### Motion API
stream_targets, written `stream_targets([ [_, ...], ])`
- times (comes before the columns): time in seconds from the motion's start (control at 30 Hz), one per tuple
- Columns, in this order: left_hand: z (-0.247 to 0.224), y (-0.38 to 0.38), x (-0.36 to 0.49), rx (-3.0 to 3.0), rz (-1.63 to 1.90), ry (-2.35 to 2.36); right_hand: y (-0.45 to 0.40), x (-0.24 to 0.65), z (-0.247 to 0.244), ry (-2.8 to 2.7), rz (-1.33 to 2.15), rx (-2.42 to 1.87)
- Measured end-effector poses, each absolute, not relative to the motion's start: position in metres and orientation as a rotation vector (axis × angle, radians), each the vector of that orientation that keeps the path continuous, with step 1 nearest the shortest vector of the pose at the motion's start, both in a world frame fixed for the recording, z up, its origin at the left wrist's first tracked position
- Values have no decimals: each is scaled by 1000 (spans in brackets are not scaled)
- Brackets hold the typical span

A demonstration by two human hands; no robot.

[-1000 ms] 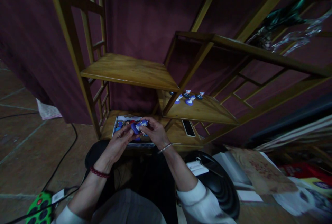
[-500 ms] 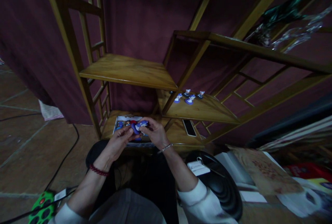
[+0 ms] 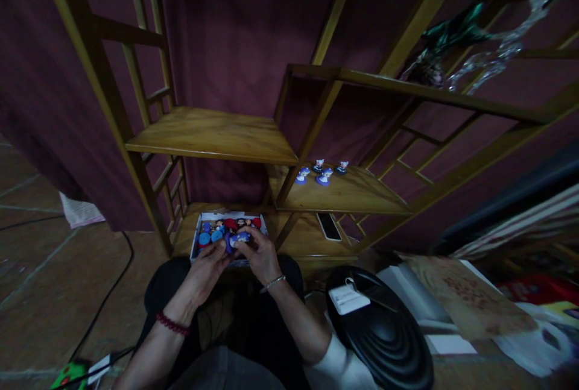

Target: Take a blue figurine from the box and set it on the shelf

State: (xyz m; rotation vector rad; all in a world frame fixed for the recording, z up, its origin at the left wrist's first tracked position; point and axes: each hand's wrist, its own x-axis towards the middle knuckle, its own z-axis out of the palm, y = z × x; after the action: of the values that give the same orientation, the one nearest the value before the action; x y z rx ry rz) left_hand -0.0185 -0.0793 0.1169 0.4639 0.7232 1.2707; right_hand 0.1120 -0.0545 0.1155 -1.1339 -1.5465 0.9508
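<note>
A small purple and white figurine [image 3: 235,239] on a round purple base is held between both hands over a box. My left hand [image 3: 210,266] pinches it at the base, and my right hand [image 3: 260,254] grips its upper end. Below and behind them, a white box [image 3: 195,239] on the bottom shelf holds several more figurines in red, blue and black. On the middle shelf to the right stand two purple and white figurines [image 3: 324,176] in front, with two dark-based figurines [image 3: 342,167] behind them.
A wooden shelf unit [image 3: 212,131] rises ahead of me against a dark red curtain. A phone [image 3: 329,226] lies on the bottom shelf. On my right, a black round stool [image 3: 384,330] bears a white object [image 3: 348,298]. A cable [image 3: 122,269] crosses the tiled floor at left.
Both hands, with the figurine between them, have moved slightly down and left in the view, so more of the box shows. The camera view has shifted a little.
</note>
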Motion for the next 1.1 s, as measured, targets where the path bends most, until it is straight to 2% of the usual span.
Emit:
stream_targets([
  [0.3, 109, -76, -4, 555, 1363, 846, -55, 102, 90, -1296, 952, -1166],
  [0.63, 120, -85, 6, 1010, 1618, 1059, -74, 88, 102, -1078, 1103, -1061],
  [0.97, 139, -102, 10, 1239, 1665, 1062, -94, 89, 120, -907, 1369, -847],
  [1.1, 138, -103, 12, 1259, 1702, 1057, -99, 89, 124, -868, 1370, -811],
])
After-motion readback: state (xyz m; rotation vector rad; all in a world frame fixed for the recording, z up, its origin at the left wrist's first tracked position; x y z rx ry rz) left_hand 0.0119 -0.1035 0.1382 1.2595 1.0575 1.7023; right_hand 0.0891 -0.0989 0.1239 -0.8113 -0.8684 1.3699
